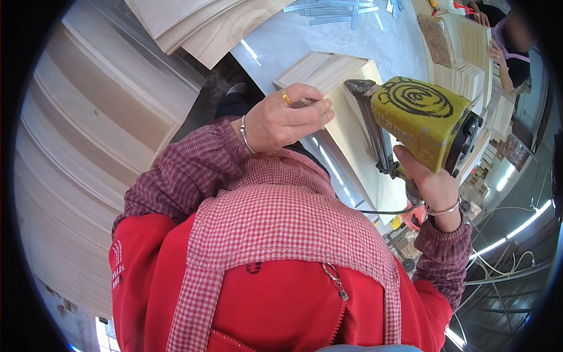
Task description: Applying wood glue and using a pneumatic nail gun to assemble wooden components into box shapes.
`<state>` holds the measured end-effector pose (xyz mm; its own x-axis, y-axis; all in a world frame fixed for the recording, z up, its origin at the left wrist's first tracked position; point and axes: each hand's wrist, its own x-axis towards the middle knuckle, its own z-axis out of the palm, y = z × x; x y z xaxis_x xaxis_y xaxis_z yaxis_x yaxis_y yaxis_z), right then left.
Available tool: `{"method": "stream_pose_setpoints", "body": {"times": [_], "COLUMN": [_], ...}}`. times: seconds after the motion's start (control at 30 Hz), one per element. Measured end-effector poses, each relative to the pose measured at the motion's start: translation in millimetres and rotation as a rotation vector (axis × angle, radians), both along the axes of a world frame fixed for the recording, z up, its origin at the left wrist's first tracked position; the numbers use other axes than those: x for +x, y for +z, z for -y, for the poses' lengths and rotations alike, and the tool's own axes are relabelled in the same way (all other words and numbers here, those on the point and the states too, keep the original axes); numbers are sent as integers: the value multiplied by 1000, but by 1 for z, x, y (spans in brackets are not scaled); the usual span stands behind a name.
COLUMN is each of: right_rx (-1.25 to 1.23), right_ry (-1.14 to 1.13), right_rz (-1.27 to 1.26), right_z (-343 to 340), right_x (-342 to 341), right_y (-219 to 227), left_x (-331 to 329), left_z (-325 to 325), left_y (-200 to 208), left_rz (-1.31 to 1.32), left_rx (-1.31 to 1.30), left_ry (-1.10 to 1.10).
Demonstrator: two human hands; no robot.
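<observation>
Right hand (433, 185) grips a nailer (419, 120) near the curled left hand (286, 118), contents unclear; a tool slip could injure fingers (316, 115).

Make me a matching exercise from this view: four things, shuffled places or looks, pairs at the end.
Things:
1. Nail gun
2. Ring
3. Apron
4. Thin strips

Places or looks:
A. Red-and-white checks
B. Scattered on the shiny grey table, at the top of the picture
C. In the right grip
D. Gold-coloured, on a finger of the left grip

Pairs: 1-C, 2-D, 3-A, 4-B
</observation>
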<state>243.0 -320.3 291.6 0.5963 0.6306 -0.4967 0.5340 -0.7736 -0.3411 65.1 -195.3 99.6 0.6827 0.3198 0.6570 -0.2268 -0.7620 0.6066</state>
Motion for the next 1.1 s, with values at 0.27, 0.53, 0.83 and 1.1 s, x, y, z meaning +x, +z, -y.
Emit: {"method": "stream_pose_setpoints", "body": {"times": [0.27,0.53,0.83,1.1], "right_rx": [75,-43,-15,55], "right_ry": [168,594,538,185], "right_rz": [28,216,54,-171], "right_z": [-4,17,-2,0], "right_x": [-8,1,-13,-18], "right_y": [-1,-6,-4,-4], "left_x": [-4,-36,-53,-57], "left_z": [-2,-14,-2,1], "left_y": [-1,-2,-14,-19], "left_rz": [16,-30,-98,-119], "left_rx": [-81,-398,-499,-481], "left_ry": [19,321,381,376]}}
